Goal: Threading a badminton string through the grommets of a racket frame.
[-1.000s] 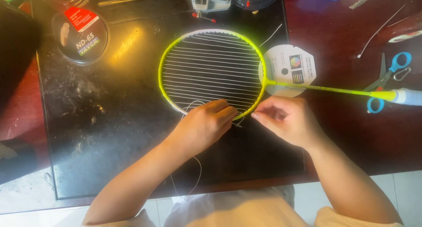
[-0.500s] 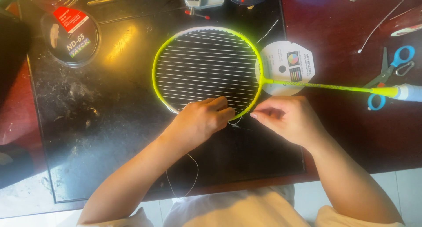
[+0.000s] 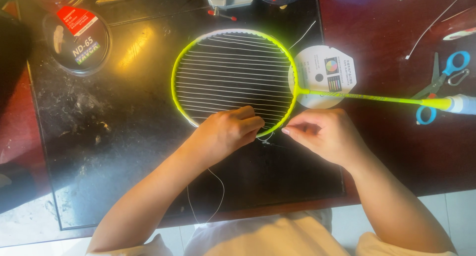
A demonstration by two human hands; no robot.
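Dark red wooden table point(image 3: 396, 152), black mat point(image 3: 124, 152), pale tiled floor point(image 3: 461, 211), bright sunlight

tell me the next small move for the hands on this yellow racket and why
Probably draw the thin white string taut with the right hand. It pinches at the string just outside the neon-yellow badminton racket frame, the left hand presses the frame's near edge, and slack string loops loosely toward the body.

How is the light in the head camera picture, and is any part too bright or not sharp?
Head view: strong light from the left glares on the black mat and washes out the top of the racket frame; both hands, left hand and right hand, are sharp; the thin string stays faint.
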